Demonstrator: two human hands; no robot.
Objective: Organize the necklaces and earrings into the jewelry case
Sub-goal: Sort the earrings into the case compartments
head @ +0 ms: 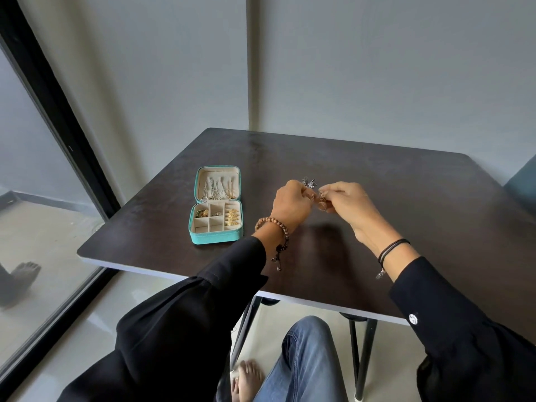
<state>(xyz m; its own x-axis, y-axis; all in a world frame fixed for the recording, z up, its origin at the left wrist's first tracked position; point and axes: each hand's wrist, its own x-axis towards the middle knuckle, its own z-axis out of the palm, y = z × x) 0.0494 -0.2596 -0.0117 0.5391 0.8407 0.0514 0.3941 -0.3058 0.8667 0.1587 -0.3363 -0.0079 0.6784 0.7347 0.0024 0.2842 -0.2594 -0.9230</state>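
Note:
A teal jewelry case (215,237) lies open on the left part of the dark table (377,198). Silver necklaces (216,188) hang in its lid. Gold earrings (233,218) fill its right compartments, and a few small pieces sit in the upper left ones. My left hand (290,203) and my right hand (346,203) meet above the table's middle, right of the case. Between their fingertips they pinch small silver earrings (309,182) and a brownish piece (321,195). Which hand holds which piece is hard to tell.
The table stands in a corner against grey walls. A glass door with a black frame (58,117) runs along the left. My knees and bare feet (246,378) show under the near table edge. A teal seat (522,187) peeks in at the right.

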